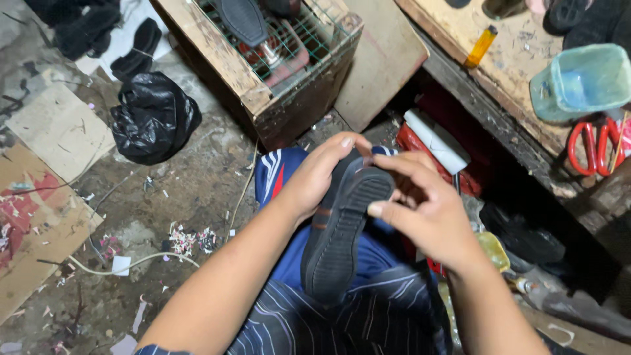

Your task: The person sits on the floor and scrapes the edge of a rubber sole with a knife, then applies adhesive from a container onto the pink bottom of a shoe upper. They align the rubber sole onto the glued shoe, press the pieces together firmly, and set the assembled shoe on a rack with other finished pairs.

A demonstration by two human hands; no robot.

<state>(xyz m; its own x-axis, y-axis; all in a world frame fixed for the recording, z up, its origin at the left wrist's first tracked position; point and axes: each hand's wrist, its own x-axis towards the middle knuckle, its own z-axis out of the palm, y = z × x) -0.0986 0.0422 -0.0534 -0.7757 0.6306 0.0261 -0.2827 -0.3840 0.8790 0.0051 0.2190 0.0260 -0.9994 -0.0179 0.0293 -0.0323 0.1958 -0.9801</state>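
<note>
A black shoe (342, 230) lies sole-up over my lap, its ribbed sole facing the camera and its toe pointing away from me. My left hand (315, 174) wraps the toe end from the left, fingers curled over the tip. My right hand (420, 204) grips the same end from the right, thumb pressed on the sole's edge and fingers bent behind the toe. Both hands hold the shoe above my blue trousers (289, 263).
A wooden crate (263, 92) topped with wire mesh holds shoe parts ahead. A black plastic bag (154, 118) lies on the dirty floor at left, near cardboard (39, 197). On the wooden bench at right sit a teal tub (582, 82), red scissors (595, 148) and a yellow lighter (481, 46).
</note>
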